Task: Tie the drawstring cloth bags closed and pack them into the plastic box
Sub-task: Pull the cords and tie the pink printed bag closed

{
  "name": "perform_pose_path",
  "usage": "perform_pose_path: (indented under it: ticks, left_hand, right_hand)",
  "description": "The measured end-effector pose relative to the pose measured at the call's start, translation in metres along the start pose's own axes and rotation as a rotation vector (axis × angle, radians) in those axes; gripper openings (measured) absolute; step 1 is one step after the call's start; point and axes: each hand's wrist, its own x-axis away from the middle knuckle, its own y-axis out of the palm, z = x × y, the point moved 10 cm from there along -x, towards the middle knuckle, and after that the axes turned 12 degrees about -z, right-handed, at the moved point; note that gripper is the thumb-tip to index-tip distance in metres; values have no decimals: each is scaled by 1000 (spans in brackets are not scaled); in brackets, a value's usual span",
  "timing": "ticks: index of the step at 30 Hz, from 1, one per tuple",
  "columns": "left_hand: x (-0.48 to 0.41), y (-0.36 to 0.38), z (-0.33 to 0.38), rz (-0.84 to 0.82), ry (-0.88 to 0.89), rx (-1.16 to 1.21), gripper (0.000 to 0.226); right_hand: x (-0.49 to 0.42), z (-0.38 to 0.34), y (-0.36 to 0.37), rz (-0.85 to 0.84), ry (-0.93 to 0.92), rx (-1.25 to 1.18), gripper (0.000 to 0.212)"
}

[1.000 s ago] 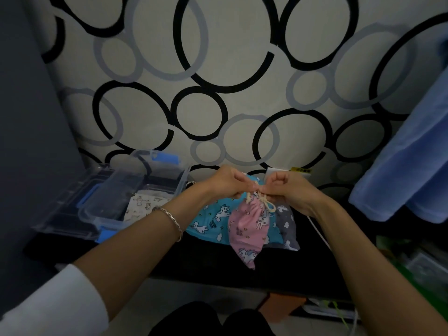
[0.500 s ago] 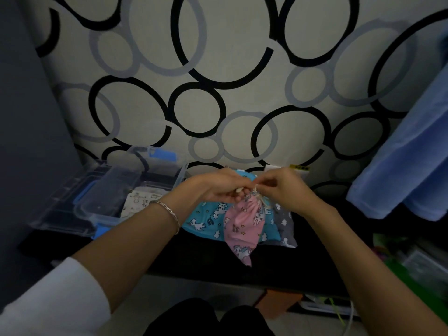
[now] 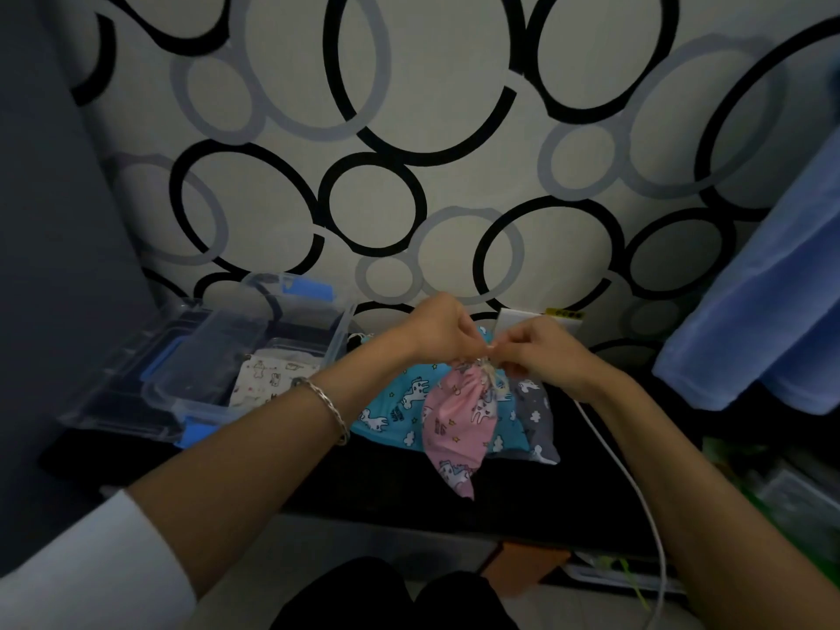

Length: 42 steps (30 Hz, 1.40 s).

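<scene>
Ring-pattern wall (image 3: 409, 84) behind dark tabletop (image 3: 409, 493). L hand (image 3: 443, 331) & R hand (image 3: 541, 352) pinch drawstring (image 3: 488, 371) atop pink bag (image 3: 459, 425), over blue bag (image 3: 393, 413). Plastic box (image 3: 341, 325) at left w/ white bag (image 3: 268, 375) inside.

On the tabletop (image 3: 386, 488) the plastic box (image 3: 338, 343) stands left, one bag (image 3: 268, 379) inside it. Right of it two bags (image 3: 391, 411) lie side by side, a third bag (image 3: 459, 420) over them.

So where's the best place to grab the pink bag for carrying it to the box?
Likely the pink bag at its gathered neck, pinched from above: the cloth narrows there, where the left hand and right hand pinch the cord; the body is limp.
</scene>
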Motion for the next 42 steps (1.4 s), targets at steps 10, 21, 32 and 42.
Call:
perform_pose_path:
  ticks: [10,21,32,42]
  left_hand:
    - [3,1,-3,-59,48,123,13]
    - [-1,13,-41,-145,-143,488,23]
    - [3,16,-38,-205,-127,717,10]
    - [7,-10,-49,-45,-91,501,14]
  right_hand:
    - [5,28,29,-209,24,-766,10]
    - [13,2,-8,375,-189,-162,21]
    - [15,-10,-6,308,-168,-106,8]
    - [11,25,2,90,-53,-412,28]
